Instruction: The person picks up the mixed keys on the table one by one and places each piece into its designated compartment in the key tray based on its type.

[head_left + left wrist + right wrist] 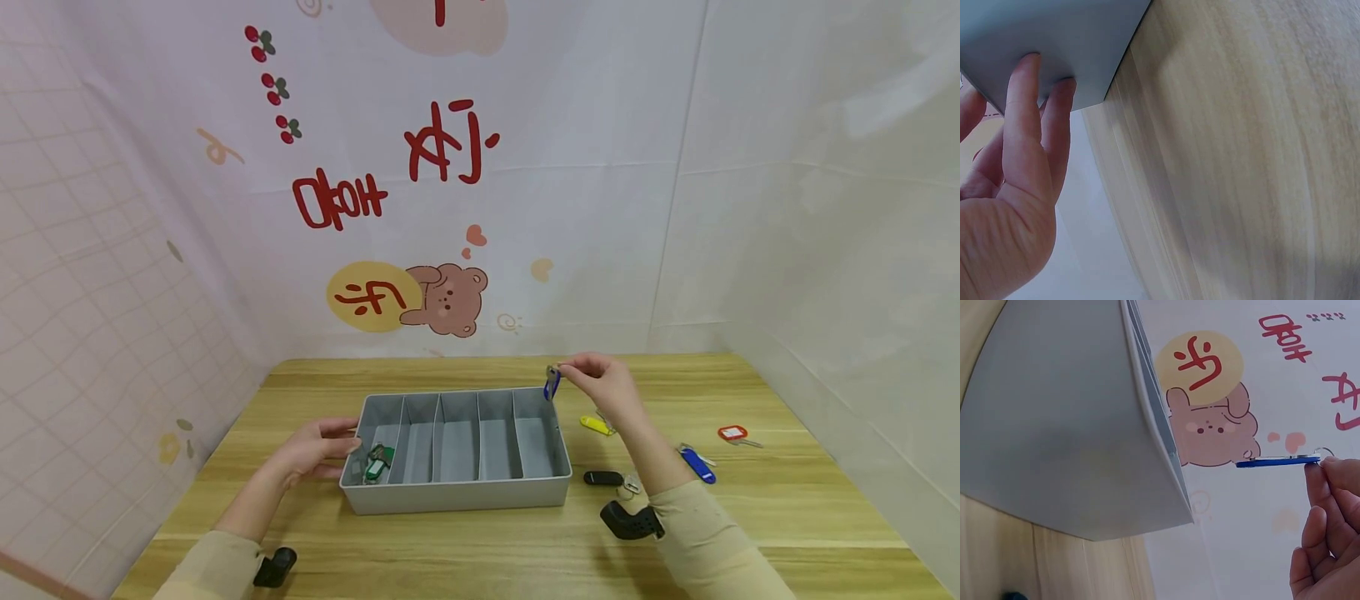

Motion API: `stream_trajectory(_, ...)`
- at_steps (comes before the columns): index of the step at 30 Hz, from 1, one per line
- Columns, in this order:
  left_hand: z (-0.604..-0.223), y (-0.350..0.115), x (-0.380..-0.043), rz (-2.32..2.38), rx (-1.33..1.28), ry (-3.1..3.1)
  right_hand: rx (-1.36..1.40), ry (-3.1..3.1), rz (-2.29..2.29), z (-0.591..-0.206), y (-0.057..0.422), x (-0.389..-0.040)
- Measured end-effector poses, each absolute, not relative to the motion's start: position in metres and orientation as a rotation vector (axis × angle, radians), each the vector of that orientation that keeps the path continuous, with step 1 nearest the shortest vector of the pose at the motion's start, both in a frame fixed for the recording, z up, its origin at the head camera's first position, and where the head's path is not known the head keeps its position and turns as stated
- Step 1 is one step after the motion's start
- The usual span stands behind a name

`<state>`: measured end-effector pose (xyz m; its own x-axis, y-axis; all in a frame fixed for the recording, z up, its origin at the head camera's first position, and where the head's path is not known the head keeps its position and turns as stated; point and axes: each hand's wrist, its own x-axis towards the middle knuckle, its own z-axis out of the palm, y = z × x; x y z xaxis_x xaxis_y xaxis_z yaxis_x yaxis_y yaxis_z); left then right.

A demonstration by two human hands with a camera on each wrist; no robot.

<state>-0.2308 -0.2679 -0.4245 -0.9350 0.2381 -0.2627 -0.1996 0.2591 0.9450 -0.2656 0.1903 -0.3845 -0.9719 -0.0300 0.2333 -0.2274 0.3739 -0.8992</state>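
Note:
My right hand [609, 390] pinches the ring end of a key with a blue tag [552, 383] between thumb and fingertips. It holds the key just above the back right corner of the grey divided box [453, 495]. In the right wrist view the blue tag [1279, 463] extends edge-on from the fingers, beside the box's end wall. My left hand [315, 450] is at the box's left end, and fairly straight fingers [1022, 119] press on its outer wall in the left wrist view. Green-tagged keys [378, 463] lie in the leftmost compartment.
On the wooden table [480, 546], right of the box, lie keys with a yellow tag [597, 425], a black tag [603, 477], a blue tag [697, 465] and a red tag [732, 432]. A printed white curtain [570, 167] hangs behind the table.

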Motion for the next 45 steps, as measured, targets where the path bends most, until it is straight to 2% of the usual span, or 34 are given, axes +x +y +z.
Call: stream_trajectory(45,-0.424,-0.268,-0.230,1.734,0.033,2.174,0.368,-2.403,1.842,-0.390,0.110,-0.260)
